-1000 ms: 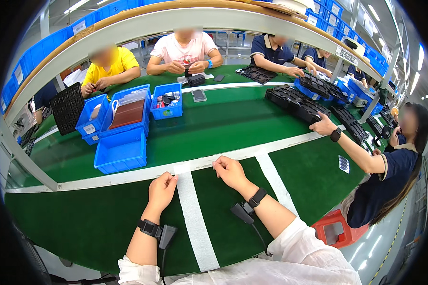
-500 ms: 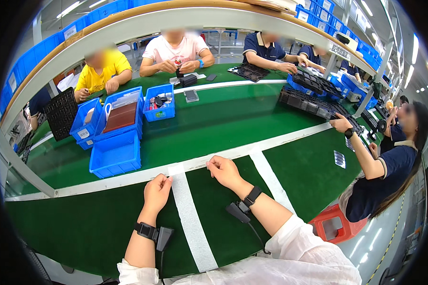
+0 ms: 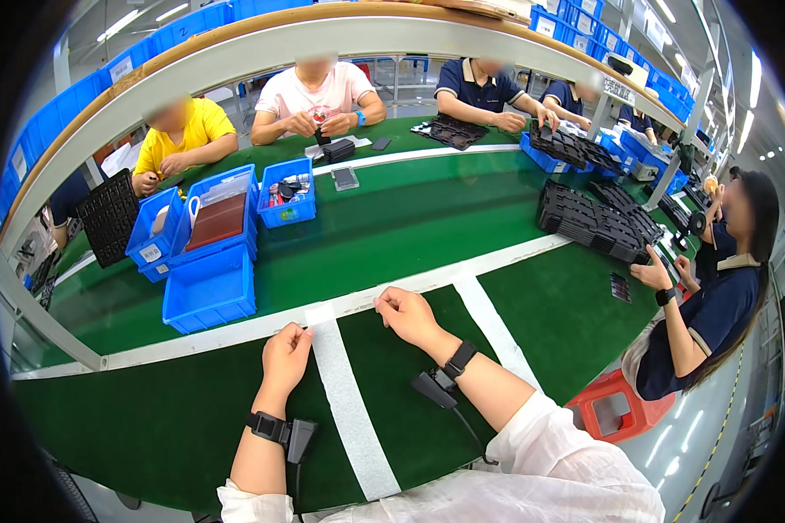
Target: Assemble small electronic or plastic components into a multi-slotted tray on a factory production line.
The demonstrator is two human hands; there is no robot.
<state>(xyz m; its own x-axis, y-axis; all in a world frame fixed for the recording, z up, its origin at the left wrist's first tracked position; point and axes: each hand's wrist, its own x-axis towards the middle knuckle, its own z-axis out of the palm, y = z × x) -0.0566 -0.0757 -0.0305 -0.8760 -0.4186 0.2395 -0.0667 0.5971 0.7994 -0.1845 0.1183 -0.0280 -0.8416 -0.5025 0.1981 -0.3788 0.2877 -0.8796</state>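
My left hand rests over the green bench mat, beside a white tape strip. Its fingers are curled in a pinch, with a tiny dark speck at the tips that I cannot make out. On the other side of that strip, my right hand is loosely closed near the white bench edge; nothing shows in its fingers. Each wrist wears a black strap with a small cabled device. The empty blue bin stands beyond my left hand.
More blue bins hold small parts and a brown notebook. A stack of black trays lies at the right, near a co-worker's hand. Other people work across the bench. A white shelf beam spans overhead; a red stool stands at right.
The black tray stack at the right has swung to lie flatter and farther right. The co-worker's hand has moved down and right with it. My hands stay almost still.
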